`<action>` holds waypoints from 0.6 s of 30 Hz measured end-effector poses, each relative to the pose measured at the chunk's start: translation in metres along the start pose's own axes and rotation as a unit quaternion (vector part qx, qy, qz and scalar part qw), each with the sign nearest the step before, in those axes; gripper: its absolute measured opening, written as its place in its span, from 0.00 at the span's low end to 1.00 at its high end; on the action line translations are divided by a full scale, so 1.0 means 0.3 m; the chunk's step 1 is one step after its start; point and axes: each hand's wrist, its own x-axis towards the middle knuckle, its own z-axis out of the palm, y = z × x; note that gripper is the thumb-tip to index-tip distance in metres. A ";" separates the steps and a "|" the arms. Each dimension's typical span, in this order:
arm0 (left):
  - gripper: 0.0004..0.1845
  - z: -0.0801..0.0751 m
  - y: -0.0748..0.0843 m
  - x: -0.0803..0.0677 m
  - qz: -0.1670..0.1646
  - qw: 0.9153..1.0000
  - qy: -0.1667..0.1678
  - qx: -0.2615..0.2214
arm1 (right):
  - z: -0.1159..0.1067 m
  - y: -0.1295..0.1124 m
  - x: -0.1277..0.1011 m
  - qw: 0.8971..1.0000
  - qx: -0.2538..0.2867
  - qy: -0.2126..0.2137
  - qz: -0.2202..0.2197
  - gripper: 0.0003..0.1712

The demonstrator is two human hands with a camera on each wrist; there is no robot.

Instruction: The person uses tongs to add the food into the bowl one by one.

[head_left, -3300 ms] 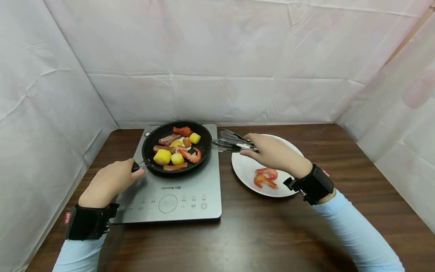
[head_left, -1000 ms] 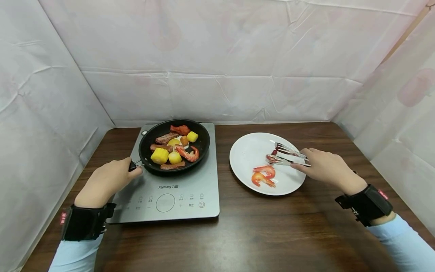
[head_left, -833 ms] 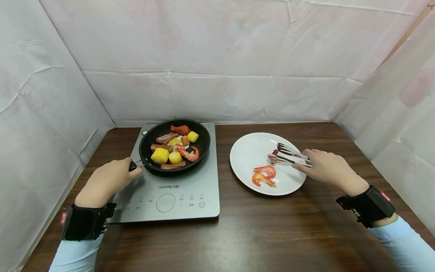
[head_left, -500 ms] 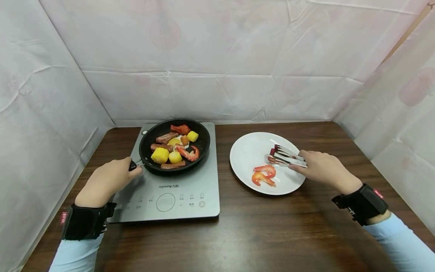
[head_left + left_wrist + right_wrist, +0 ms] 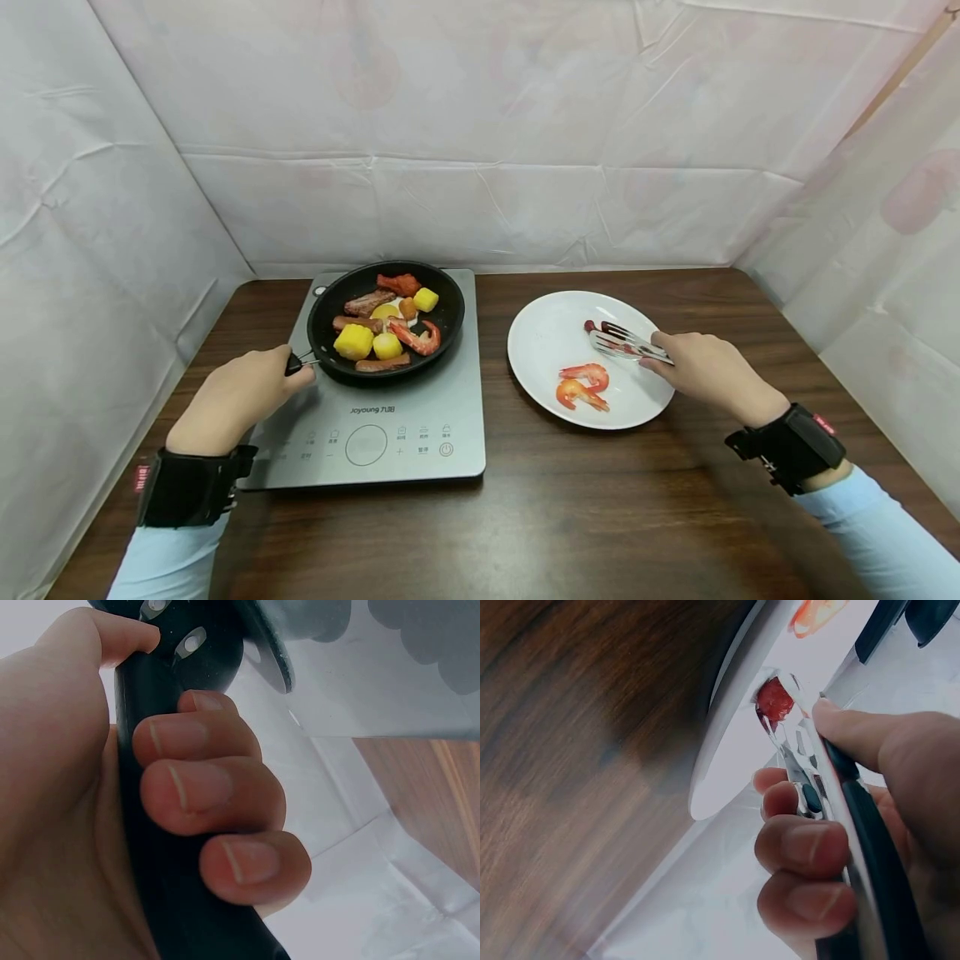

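Observation:
In the head view, my left hand [image 5: 240,400] grips the black handle [image 5: 169,877] of a frying pan [image 5: 328,321], its fingers curled round it in the left wrist view. The pan holds corn pieces [image 5: 353,342], a shrimp [image 5: 420,339], sausages, a fried egg and meat. My right hand [image 5: 708,375] holds metal tongs [image 5: 630,344] over the right part of a white plate [image 5: 543,342]. At the tongs' tips is a small dark red piece [image 5: 775,700]; in the right wrist view it appears between them. Two shrimps [image 5: 583,386] lie on the plate's near side.
Under the pan is a silver induction cooktop [image 5: 442,417], with its controls facing me. Cooktop and plate stand on a dark brown wooden table [image 5: 555,517]. White sheeting [image 5: 480,142] hangs behind the table and along both sides.
My right hand has moved with the tongs from beside the pan to the plate's right side, then slightly left. The tongs' arms have come closer together. My left hand stays on the handle.

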 end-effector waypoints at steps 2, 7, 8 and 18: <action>0.38 0.000 0.000 0.000 0.000 1.000 0.000 0.000 | -0.001 0.001 -0.002 1.000 -0.003 0.007 -0.007 0.19; 0.38 0.000 -0.001 0.000 0.001 1.000 0.000 0.001 | -0.003 0.003 -0.006 1.000 -0.011 0.018 -0.020 0.16; 0.38 0.000 -0.001 0.000 0.001 1.000 0.000 0.000 | -0.003 0.003 -0.007 1.000 -0.012 0.020 -0.021 0.16; 0.38 0.003 -0.004 -0.002 0.006 1.000 0.005 -0.003 | -0.003 0.002 -0.017 0.999 -0.019 0.026 -0.020 0.16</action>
